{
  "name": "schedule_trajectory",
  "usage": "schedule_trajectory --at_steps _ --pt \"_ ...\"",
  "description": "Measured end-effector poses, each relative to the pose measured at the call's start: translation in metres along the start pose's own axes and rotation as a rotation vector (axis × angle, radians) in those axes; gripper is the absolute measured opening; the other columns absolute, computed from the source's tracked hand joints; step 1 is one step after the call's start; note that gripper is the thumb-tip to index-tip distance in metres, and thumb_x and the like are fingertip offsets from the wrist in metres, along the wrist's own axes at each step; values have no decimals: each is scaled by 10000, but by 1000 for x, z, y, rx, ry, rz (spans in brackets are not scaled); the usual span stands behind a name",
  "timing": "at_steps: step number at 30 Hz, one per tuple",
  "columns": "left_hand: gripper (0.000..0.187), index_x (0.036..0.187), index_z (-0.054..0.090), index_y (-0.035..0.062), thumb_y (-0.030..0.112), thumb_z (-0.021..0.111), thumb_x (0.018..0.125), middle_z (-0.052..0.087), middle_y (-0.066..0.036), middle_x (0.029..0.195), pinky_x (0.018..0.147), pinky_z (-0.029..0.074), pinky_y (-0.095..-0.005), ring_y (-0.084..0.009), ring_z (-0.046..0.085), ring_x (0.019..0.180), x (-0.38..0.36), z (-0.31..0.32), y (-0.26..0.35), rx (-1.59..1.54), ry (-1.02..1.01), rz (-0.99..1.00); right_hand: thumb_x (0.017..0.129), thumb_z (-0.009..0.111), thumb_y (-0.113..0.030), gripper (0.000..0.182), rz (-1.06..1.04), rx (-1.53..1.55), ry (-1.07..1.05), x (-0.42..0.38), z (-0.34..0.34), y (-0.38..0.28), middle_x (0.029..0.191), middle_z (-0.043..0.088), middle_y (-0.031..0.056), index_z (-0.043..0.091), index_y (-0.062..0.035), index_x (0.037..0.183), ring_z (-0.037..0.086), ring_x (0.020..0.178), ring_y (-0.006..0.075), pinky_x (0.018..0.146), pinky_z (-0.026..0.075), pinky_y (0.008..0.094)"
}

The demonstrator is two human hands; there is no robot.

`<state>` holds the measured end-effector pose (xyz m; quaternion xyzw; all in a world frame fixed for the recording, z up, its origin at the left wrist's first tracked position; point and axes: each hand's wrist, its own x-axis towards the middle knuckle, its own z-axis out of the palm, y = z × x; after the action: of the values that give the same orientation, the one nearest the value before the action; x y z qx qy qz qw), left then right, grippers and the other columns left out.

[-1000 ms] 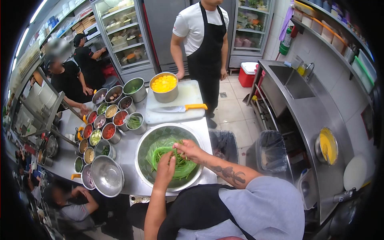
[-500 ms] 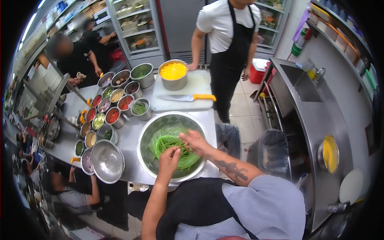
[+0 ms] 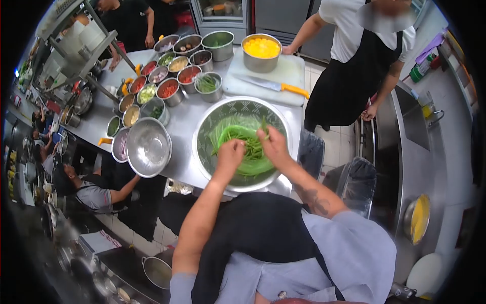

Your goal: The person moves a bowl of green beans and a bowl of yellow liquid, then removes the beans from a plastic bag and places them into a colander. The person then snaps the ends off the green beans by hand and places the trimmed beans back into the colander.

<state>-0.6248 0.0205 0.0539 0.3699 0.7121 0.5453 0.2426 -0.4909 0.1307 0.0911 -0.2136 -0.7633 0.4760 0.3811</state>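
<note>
At centre, the right hand (image 3: pixel 274 147) pinches a green stalk (image 3: pixel 264 123), the left hand (image 3: pixel 231 158) curls, its hold unclear; a knife (image 3: pixel 272 84) lies above, metal pots (image 3: pixel 174 99) crowd upper left.

I locate the basin (image 3: pixel 243 107) at the near edge of the table (image 3: pixel 182 142); the bag (image 3: pixel 255 168) sits in the basin, with vegetable pieces (image 3: pixel 254 149) inside; the left hand (image 3: pixel 232 156) is at the bag's left part, the right hand (image 3: pixel 274 147) at its right; behind the basin lies the cutting board (image 3: pixel 291 71), bearing the knife (image 3: pixel 283 87) and, behind that, the pot (image 3: pixel 260 64); left of the board stand the containers (image 3: pixel 174 96); on my feed, the strainer (image 3: pixel 149 147) is left of the basin, the bins (image 3: pixel 357 185) right of the table, the counter (image 3: pixel 390 218) farther right
</note>
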Motion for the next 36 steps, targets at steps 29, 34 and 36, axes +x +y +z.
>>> schedule_trajectory --at_steps 29,34,36 --pt "95 927 650 -17 77 645 913 644 -9 751 602 450 -211 -44 559 671 9 -14 20 -53 -69 90 924 647 -122 190 338 209 -245 12 -6 -2 869 660 17 655 3 1066 567 819 67 730 478 239" --pt "97 938 648 -18 76 642 913 647 -20 753 599 452 -207 -58 567 670 10 -16 27 -207 -62 68 922 648 -139 233 108 102 -361 13 4 3 835 674 52 648 0 1109 570 758 74 691 481 254" --pt "94 935 650 -18 73 640 912 649 -22 756 598 456 -214 -61 570 671 7 -23 36 -203 -72 40 921 649 -144 203 163 20 -447 15 3 2 807 671 59 669 -7 1069 571 729 84 662 479 264"
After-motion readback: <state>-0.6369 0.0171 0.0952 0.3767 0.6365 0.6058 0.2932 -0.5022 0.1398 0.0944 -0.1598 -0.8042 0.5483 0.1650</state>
